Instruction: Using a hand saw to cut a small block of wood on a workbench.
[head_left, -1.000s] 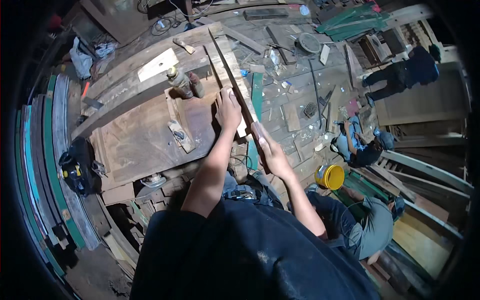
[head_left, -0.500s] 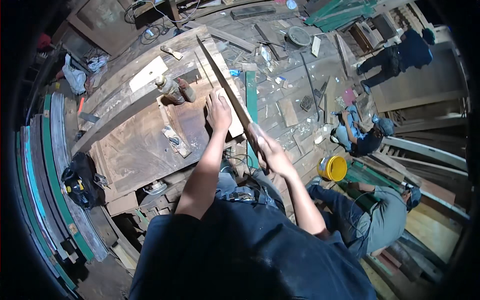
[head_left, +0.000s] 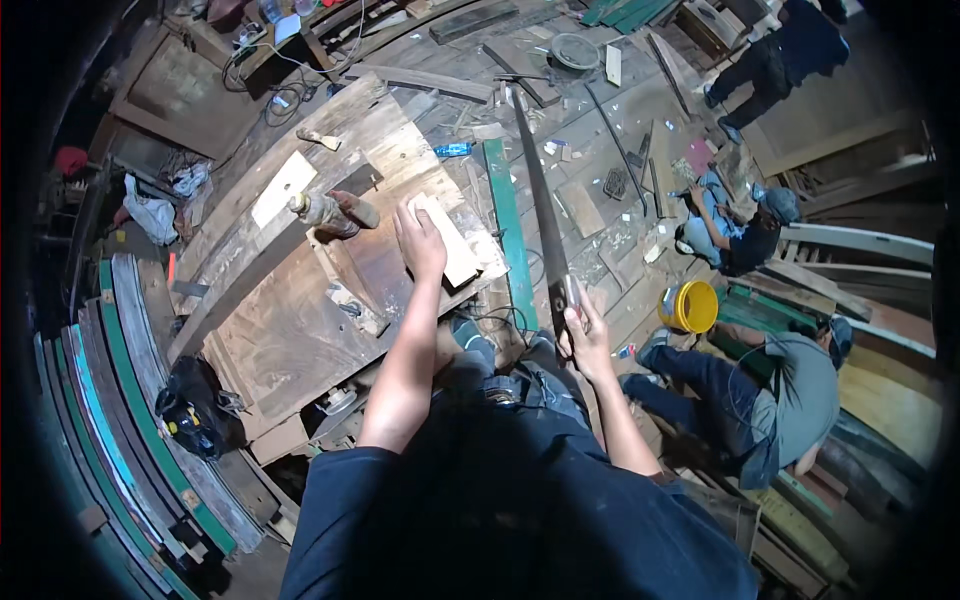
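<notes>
1. Handsaw (head_left: pixel 538 195) and right hand (head_left: pixel 588 335) had swung rightward since the earlier frame, where the blade ran along the right edge of the pale wooden block (head_left: pixel 455 255); now it slanted through the frame's centre, clear of that block.
2. The hands were well apart: the right was clamped round the saw's handle, while the left hand (head_left: pixel 420 240) lay on the block's left side; whether its fingers gripped underneath, I could not tell.
3. The block sat left of centre, at the right end of the wooden workbench (head_left: pixel 275 355).
4. Two grimy bottles stood close together on that bench, with a brush (head_left: pixel 318 138) farther up and a pale holed board (head_left: pixel 284 190) beside them.
5. Scraps littered the plank floor (head_left: pixel 625 100) at upper right, and a green board (head_left: pixel 511 235) lay just beyond the bench.
6. Long boards (head_left: pixel 125 375) were stacked at left, near a black bag (head_left: pixel 200 405).
7. At right, three co-workers surrounded a yellow bucket (head_left: pixel 690 307).
</notes>
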